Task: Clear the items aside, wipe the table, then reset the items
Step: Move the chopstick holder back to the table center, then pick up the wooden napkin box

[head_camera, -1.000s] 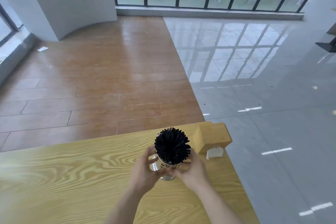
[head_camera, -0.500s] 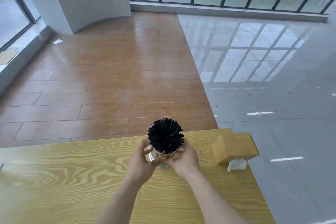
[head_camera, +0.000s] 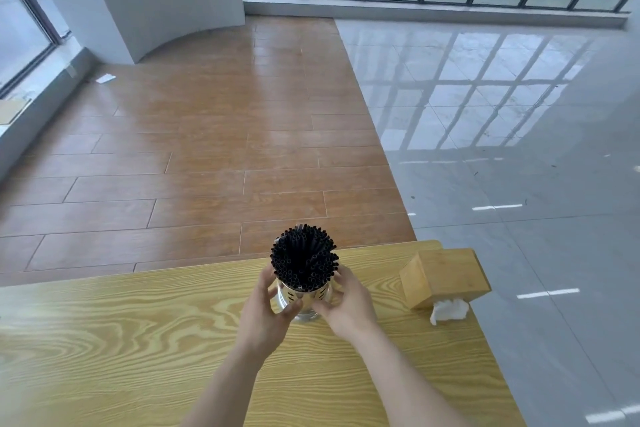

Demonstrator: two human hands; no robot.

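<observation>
A shiny metal cup (head_camera: 304, 302) full of black straws (head_camera: 304, 262) stands near the far edge of the wooden table (head_camera: 104, 340). The left hand (head_camera: 266, 312) wraps around its left side and the right hand (head_camera: 346, 305) wraps around its right side, so both hands grasp the cup. A wooden tissue box (head_camera: 445, 276) sits by the far right corner of the table, well apart from the cup. A white tissue (head_camera: 448, 310) pokes out of its near side.
</observation>
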